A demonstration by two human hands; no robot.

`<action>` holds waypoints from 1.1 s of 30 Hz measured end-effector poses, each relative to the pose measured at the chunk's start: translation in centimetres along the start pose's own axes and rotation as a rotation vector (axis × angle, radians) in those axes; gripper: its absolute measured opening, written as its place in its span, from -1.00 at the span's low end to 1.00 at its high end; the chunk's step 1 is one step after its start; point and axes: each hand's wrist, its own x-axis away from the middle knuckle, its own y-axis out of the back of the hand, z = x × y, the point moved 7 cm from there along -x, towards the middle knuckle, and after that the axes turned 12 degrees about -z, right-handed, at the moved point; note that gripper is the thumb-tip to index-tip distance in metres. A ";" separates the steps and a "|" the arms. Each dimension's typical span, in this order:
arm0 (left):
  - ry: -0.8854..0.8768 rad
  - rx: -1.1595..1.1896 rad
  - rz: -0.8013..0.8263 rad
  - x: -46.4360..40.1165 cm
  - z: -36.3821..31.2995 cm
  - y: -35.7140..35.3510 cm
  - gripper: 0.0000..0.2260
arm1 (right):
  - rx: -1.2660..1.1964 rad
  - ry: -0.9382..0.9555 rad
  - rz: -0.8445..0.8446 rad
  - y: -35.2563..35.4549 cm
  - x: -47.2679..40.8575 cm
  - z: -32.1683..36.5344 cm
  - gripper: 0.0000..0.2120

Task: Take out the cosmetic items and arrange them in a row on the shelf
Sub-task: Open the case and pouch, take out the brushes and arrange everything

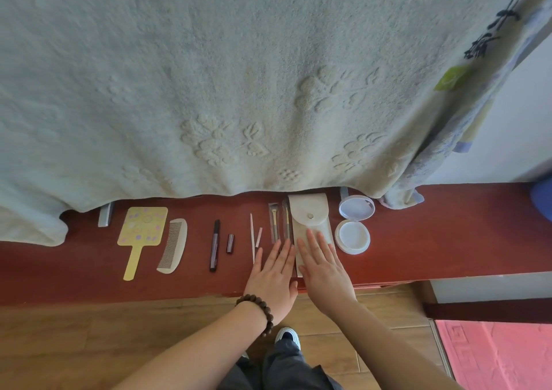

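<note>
Beneath a hanging pale towel (239, 76), we see the red shelf (448, 231) carrying a row of cosmetic items, each with its long axis running front to back. Our right hand (324, 265) lies flat, fingers straight, on the beige pouch (310, 219), flap end away from us. Our left hand (273, 273), equally flat, touches the shelf beside the brushes (279, 222).

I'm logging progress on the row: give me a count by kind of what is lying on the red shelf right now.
Hand mirror: 1
Comb: 1
Dark tube with its separate cap: 1
Thin white sticks: 2
Brushes: 2
Beige pouch: 1
Open round compact: 1
Total: 9

Both hands lie flat, the left hand on the shelf by the brushes, the right hand on the pouch.
</note>
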 end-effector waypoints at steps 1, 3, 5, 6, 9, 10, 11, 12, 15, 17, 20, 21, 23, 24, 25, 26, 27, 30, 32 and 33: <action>-0.001 0.010 -0.014 0.1 0.1 0.1 -0.44 | 0.001 -0.001 -0.016 0.1 0.0 0.0 -0.41; 0.016 0.028 -0.082 0.3 0.7 0.6 -0.43 | -0.028 -0.013 -0.045 0.4 0.0 0.0 -0.42; 0.078 0.015 -0.159 0.8 1.9 1.3 -0.42 | -0.069 -0.020 -0.061 0.7 -0.1 0.2 -0.42; 0.115 0.024 -0.171 1.2 2.6 1.5 -0.41 | -0.098 -0.025 -0.074 0.9 -0.2 0.5 -0.46; 0.239 0.028 -0.186 2.4 5.1 1.9 -0.38 | -0.187 0.018 -0.131 1.9 -0.9 2.7 -0.49; 0.278 0.037 -0.201 2.8 5.8 2.3 -0.38 | -0.214 0.053 -0.151 2.1 -1.2 3.7 -0.49; 0.298 0.036 -0.205 3.2 6.3 2.5 -0.40 | -0.241 0.082 -0.170 2.2 -1.8 4.6 -0.49; 0.304 0.045 -0.191 3.4 6.7 2.5 -0.42 | -0.262 0.096 -0.175 1.9 -2.4 5.3 -0.49; 0.233 0.075 -0.149 3.7 6.7 2.2 -0.45 | -0.274 0.086 -0.208 1.5 -4.7 6.0 -0.50; 0.159 0.051 -0.127 3.6 5.9 2.2 -0.46 | -0.278 0.093 -0.238 1.2 -6.0 6.1 -0.53; 0.133 0.029 -0.086 3.6 5.6 1.5 -0.47 | -0.262 0.160 -0.224 0.8 -7.0 6.6 -0.57; 0.139 0.016 -0.074 3.6 5.7 1.2 -0.48 | -0.260 0.183 -0.230 0.7 -7.2 6.6 -0.57; 0.146 0.006 -0.058 3.5 6.0 0.9 -0.49 | -0.268 0.210 -0.254 0.5 -7.3 6.5 -0.59; 0.144 0.004 -0.056 3.5 6.1 0.7 -0.49 | -0.273 0.221 -0.267 0.4 -7.3 6.5 -0.60; 0.141 0.000 -0.050 3.5 6.2 0.6 -0.49 | -0.278 0.229 -0.284 0.4 -7.4 6.5 -0.62; 0.134 0.003 -0.053 3.5 6.3 0.5 -0.49 | -0.282 0.238 -0.298 0.4 -7.4 6.6 -0.63; 0.130 0.006 -0.056 3.5 6.5 0.6 -0.50 | -0.284 0.248 -0.311 0.5 -7.5 6.6 -0.64; 0.120 0.011 -0.084 3.4 6.8 0.7 -0.51 | -0.301 0.283 -0.327 0.5 -7.5 6.4 -0.63; 0.107 0.020 -0.106 3.2 6.8 0.9 -0.53 | -0.312 0.304 -0.317 0.5 -7.5 6.0 -0.62; 0.102 0.028 -0.116 3.1 6.8 0.9 -0.54 | -0.316 0.313 -0.313 0.6 -7.4 5.7 -0.61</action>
